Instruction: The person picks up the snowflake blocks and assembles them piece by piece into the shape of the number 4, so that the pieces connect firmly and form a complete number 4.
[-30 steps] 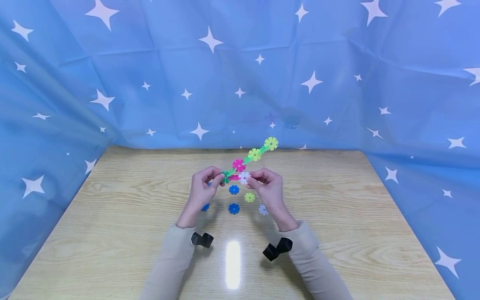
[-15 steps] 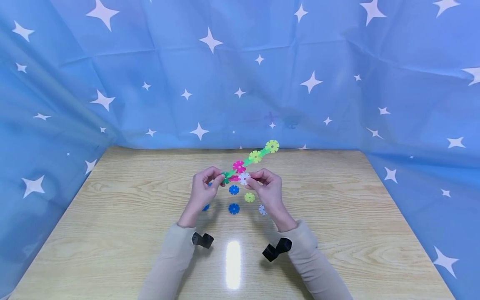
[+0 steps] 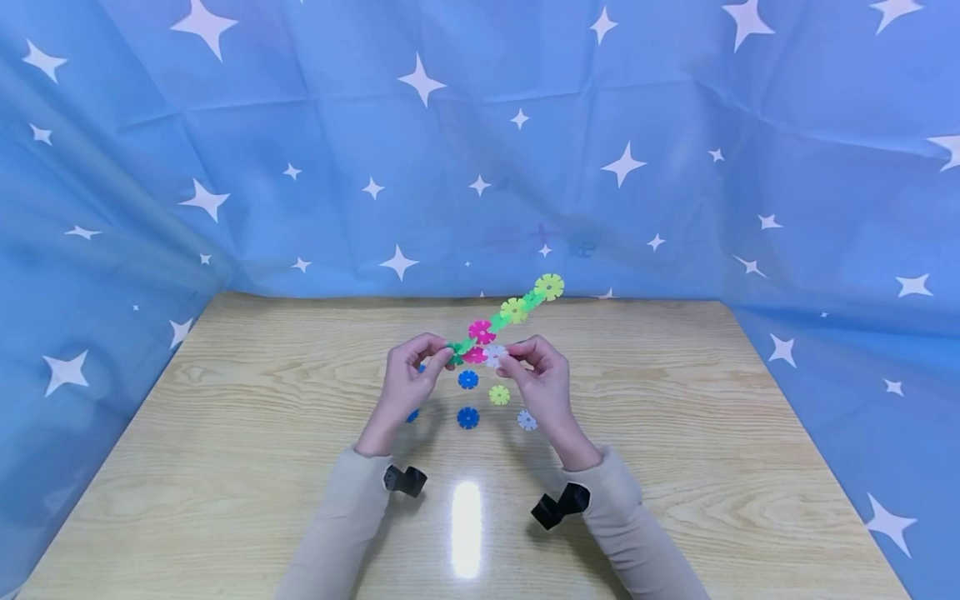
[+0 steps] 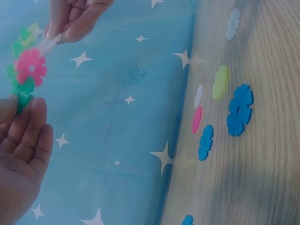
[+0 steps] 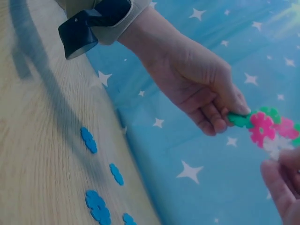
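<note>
Pinching a green disc (image 3: 457, 355) in the fingers (image 4: 35, 122) of the left hand (image 3: 409, 375) and a white disc (image 3: 493, 356) in those of the right hand (image 3: 543, 379), with a pink disc (image 3: 474, 355) between. Holding the chain of discs (image 3: 514, 311) above the desk (image 3: 262, 417), slanting toward the far edge. Seeing below, midway between the side edges, blue discs (image 3: 468, 417) and a lime disc (image 3: 499, 395).

Blue disc (image 4: 187, 220) cut off at the left wrist view's bottom, pinched white disc (image 4: 48, 44) blurred, its outline seemingly indistinct
</note>
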Tool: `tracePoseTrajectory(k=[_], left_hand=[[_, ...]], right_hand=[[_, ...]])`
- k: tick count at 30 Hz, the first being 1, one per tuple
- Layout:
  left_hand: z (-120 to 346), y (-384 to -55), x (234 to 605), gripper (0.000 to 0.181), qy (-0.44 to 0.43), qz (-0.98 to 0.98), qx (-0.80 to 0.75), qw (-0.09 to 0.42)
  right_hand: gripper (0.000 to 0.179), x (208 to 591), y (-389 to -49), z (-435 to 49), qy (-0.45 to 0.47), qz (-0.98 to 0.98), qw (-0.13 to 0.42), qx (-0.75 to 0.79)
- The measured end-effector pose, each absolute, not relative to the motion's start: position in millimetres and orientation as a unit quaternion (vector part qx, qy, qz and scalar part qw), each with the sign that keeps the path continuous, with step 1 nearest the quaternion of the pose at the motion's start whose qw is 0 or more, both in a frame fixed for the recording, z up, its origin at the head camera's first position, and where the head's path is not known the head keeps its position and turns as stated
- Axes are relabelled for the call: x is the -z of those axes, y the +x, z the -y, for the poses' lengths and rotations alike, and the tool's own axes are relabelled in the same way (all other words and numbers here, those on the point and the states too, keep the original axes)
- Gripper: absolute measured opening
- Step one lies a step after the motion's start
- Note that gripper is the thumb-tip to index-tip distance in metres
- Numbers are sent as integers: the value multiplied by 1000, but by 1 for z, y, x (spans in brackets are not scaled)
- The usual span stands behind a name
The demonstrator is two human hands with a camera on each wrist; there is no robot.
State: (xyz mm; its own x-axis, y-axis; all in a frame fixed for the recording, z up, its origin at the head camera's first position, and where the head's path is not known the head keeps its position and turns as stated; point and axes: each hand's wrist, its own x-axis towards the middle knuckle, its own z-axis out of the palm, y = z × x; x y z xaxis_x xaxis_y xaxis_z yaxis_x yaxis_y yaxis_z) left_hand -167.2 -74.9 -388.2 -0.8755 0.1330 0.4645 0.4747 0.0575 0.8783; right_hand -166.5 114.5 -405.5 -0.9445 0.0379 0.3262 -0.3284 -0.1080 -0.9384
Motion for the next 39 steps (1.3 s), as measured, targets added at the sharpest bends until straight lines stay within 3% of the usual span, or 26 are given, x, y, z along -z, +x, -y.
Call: tracePoseTrajectory(k=[6,17,24,39], left_hand=[[79,-167,387,9,-204,713,654,149],[77,-166,387,8,-224,715,649,132],[76,-166,387,8,-227,713,649,135],[76,-167,389,7,-220,711,652,145]], right_hand=[[11,407,-165,-118,106,640,134,-749],[10,402,-166,-117,118,671,129,-721],[10,387,-158,-113,145,708,156,-673],[7,412,-171,-103,142,641,159,-737]])
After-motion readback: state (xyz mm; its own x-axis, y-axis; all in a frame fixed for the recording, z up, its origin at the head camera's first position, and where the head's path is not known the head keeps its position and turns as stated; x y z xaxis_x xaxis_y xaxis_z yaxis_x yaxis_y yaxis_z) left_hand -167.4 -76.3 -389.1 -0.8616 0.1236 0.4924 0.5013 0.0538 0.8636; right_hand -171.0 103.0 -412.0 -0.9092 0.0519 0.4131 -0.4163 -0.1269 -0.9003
